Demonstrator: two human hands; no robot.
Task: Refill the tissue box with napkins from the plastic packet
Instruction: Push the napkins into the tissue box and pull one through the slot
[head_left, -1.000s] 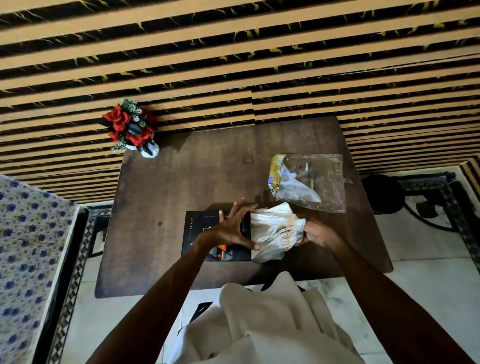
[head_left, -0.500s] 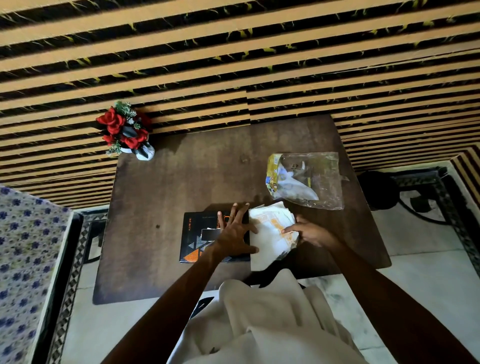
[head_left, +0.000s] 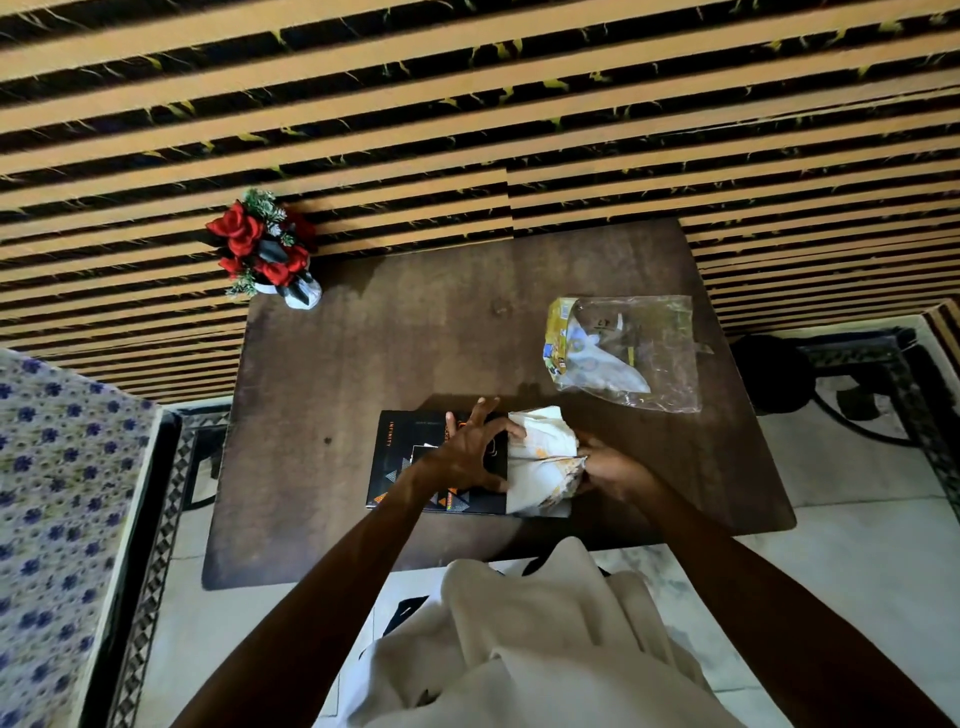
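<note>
A flat black tissue box (head_left: 396, 457) with orange triangles lies near the front of the brown table (head_left: 363, 364). My left hand (head_left: 470, 457) rests on its right end, fingers spread, thumb and forefinger touching the napkins. A stack of white napkins (head_left: 540, 457) sticks out of the box's right end, bunched and folded. My right hand (head_left: 608, 467) grips that stack from the right side. The clear plastic packet (head_left: 628, 353), with a yellow printed edge and a little white paper inside, lies flat behind the napkins.
A white vase of red roses (head_left: 265, 254) stands at the table's back left corner, by the striped wall. A blue-flowered cushion (head_left: 57, 499) is at the left. A dark round object (head_left: 769, 374) sits on the floor at the right. My pale garment (head_left: 519, 649) hangs below.
The napkin stack was flattened against the table half a second ago; now it is bunched again with my right hand closed on its right side. My left hand stayed on the box.
</note>
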